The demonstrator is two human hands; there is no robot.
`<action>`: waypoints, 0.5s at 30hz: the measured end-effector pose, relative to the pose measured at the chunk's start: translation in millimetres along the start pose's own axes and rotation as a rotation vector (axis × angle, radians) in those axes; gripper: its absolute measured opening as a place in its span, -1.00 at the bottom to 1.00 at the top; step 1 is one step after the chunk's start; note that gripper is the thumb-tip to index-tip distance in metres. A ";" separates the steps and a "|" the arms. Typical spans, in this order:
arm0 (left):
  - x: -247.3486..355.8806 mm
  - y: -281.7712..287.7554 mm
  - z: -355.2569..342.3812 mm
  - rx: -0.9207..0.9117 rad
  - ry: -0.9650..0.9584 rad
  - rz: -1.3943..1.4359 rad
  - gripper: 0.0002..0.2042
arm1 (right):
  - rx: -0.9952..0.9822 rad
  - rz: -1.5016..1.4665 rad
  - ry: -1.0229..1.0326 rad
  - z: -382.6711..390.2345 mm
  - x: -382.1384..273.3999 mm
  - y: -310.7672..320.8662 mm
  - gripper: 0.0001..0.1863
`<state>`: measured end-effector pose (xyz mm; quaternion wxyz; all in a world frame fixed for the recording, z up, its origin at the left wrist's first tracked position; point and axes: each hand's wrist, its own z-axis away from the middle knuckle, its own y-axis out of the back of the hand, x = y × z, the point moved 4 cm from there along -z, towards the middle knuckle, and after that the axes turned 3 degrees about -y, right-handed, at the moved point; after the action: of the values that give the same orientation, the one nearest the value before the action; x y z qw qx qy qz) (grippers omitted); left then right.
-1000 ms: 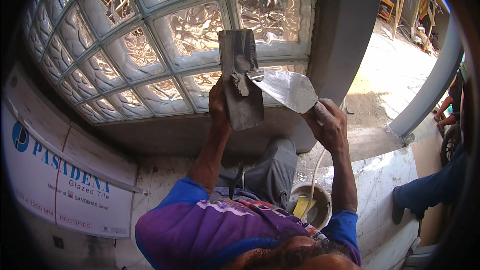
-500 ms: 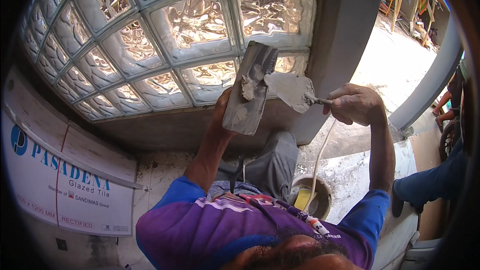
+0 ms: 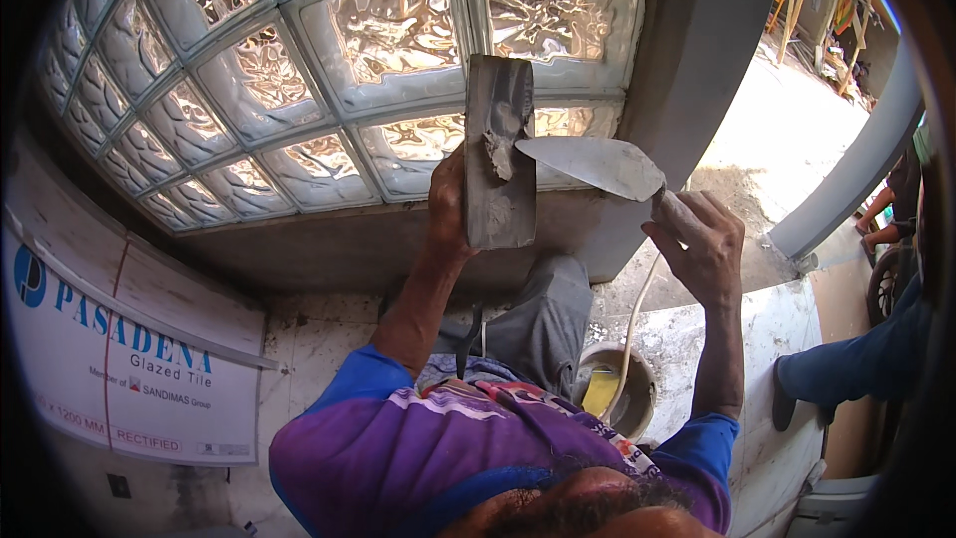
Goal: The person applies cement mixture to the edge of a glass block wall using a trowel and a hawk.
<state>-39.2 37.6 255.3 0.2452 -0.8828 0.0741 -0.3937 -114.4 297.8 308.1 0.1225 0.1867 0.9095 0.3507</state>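
My left hand (image 3: 447,197) is closed behind a flat grey plastering float (image 3: 512,100), whose long face is turned up toward me; most of the fingers are hidden. A small lump of wet mortar (image 3: 497,155) sticks to the middle of that face. In my right hand (image 3: 705,239) is a pointed trowel (image 3: 602,167), gripped by its handle, which the fingers largely cover. The blade lies flat and almost bare, with its tip at the float's right edge beside the mortar.
A glass-block wall (image 3: 383,95) rises ahead above a grey cement ledge (image 3: 329,251). A bucket (image 3: 649,408) with something yellow inside and a pale hose or cable (image 3: 631,339) stands by my knee. Large tile boxes (image 3: 149,408) lie left. Another person's leg (image 3: 836,376) is at right.
The float has turned more upright. My right hand has moved left and slightly down, and the trowel blade, coated with mortar before, now shows a mostly bare face.
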 end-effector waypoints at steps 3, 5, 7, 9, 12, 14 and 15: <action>3.8 5.2 -0.3 0.062 0.075 -0.119 -0.60 | 0.109 0.008 0.010 -1.8 1.3 -8.8 -0.65; 7.2 4.7 0.1 0.065 0.083 -0.158 -0.61 | 0.146 -0.023 -0.034 -2.7 4.7 -16.7 -0.65; 11.1 1.3 5.2 0.055 0.072 -0.173 -0.63 | 0.201 -0.054 -0.075 -3.7 6.8 -23.2 -0.64; 2.7 11.8 4.2 0.060 0.134 -0.098 -0.63 | 0.312 -0.073 -0.122 -8.4 8.4 -23.2 -0.62; -7.9 37.4 3.9 0.017 0.075 -0.114 -0.56 | 0.392 -0.288 -0.242 -32.7 -3.7 -26.1 -0.63; -12.9 41.6 5.7 0.155 0.087 -0.058 -0.46 | 0.394 -0.425 -0.262 -53.4 -12.5 -23.3 -0.64; -14.8 43.7 5.1 0.113 0.082 -0.029 -0.47 | 0.387 -0.481 -0.263 -65.7 -18.1 -21.3 -0.66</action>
<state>-42.8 6.4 221.3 0.2856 -0.8517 0.0493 -0.4367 -126.6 236.6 342.8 0.2805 0.0301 0.9535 0.1057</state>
